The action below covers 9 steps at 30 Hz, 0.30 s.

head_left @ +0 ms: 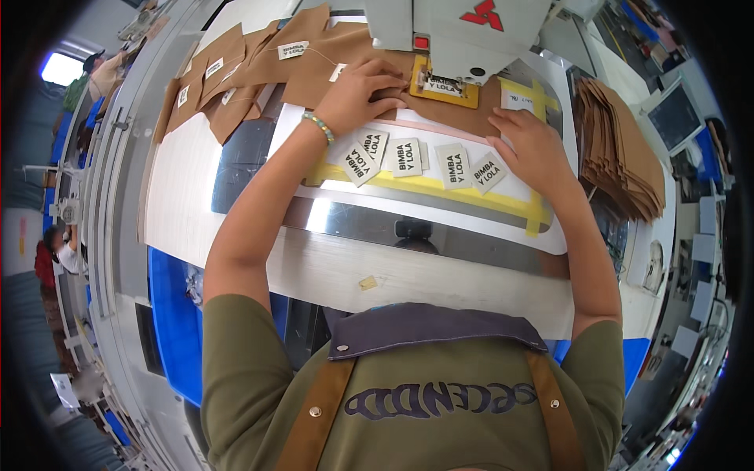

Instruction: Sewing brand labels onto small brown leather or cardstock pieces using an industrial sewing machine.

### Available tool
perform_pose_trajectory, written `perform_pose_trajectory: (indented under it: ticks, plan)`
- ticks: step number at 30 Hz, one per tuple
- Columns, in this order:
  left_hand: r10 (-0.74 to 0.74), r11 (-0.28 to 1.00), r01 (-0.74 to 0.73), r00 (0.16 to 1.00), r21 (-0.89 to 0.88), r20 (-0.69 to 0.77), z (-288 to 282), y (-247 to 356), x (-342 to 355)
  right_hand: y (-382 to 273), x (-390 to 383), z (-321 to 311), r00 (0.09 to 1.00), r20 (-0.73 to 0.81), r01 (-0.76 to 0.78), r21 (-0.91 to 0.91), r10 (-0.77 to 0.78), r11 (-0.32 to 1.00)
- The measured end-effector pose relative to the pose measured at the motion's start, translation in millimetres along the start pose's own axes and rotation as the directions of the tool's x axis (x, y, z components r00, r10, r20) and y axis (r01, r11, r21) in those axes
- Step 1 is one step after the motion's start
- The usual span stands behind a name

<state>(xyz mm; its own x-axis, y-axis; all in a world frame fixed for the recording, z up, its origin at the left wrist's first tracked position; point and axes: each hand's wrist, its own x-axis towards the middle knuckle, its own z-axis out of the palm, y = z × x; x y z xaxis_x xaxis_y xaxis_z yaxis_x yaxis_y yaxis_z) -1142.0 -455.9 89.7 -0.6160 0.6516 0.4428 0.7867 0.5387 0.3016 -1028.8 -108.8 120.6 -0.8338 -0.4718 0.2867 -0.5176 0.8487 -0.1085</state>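
A brown fabric piece point(459, 118) lies under the yellow clamp frame point(445, 92) of a sewing machine point(463, 39). Inside that frame sits a white label point(440, 83) with dark print. My left hand point(363, 94) rests on the brown fabric left of the clamp, fingers stretched out and apart. To the clamp's right, my right hand point(530, 141) is open, its fingertips at the fabric's right edge, just below a white tag point(517, 100). Several loose printed labels point(405, 158) lie on the white sheet between my forearms.
Sewn brown pieces point(259, 59) with labels, joined by threads, spread over the table's far left. A stack of brown pieces point(616, 149) stands on the right. Yellow tape point(424, 193) borders the white sheet. Blue bins point(174, 322) sit below the table edge; a screen point(674, 122) is far right.
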Motion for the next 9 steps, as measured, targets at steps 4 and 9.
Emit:
perform_pose_trajectory:
  ticks: [4,9]
  plan:
    - [-0.002,1.0,0.002,0.997,0.009,-0.079,3.5,7.5,-4.5,-16.5,6.9,-1.5,0.999,-0.026,0.019,-0.006,-0.019,1.0]
    - [0.216,0.971,-0.206,0.973,0.121,-0.079,13.3,26.4,0.6,-12.1,6.6,0.6,0.991,0.131,0.038,-0.172,-0.015,0.984]
